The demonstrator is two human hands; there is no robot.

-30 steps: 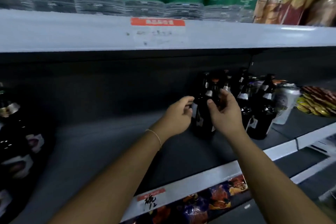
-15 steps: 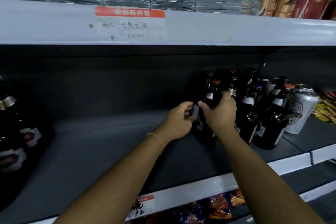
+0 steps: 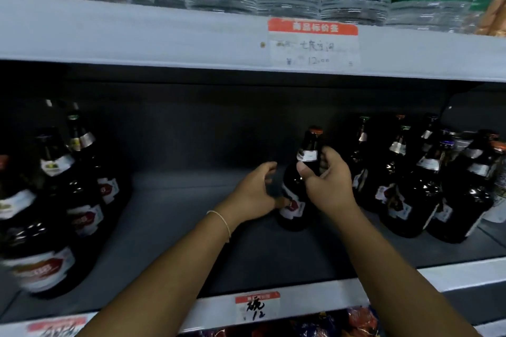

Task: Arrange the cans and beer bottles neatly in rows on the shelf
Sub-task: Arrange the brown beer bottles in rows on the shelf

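One dark beer bottle [image 3: 297, 186] is seen upright on the grey shelf [image 3: 169, 230], its long axis vertical, cap up, standing alone in the open middle stretch.

Right hand [image 3: 327, 186]: its grip is curled round the bottle's neck and shoulder, thumb on the near side just under the neck label, fingers wrapped behind. The neck rises directly above this grip; the body drops below it.

Left hand [image 3: 254, 197]: placed just left of the bottle's body, fingers loosely curved. Whether the thumb is touching the lower label cannot be told; nothing is clasped.

The right cluster of beer bottles [image 3: 421, 186] is found just beside the held bottle; a silver can [image 3: 499, 200] is partly seen at the far-right edge. The left cluster of beer bottles [image 3: 54, 200] is well apart across bare shelf.

Judgement: the bottle is carried from the neck by the right hand, so any slide sideways into a row is governed there, with the left hand available to steady the base.
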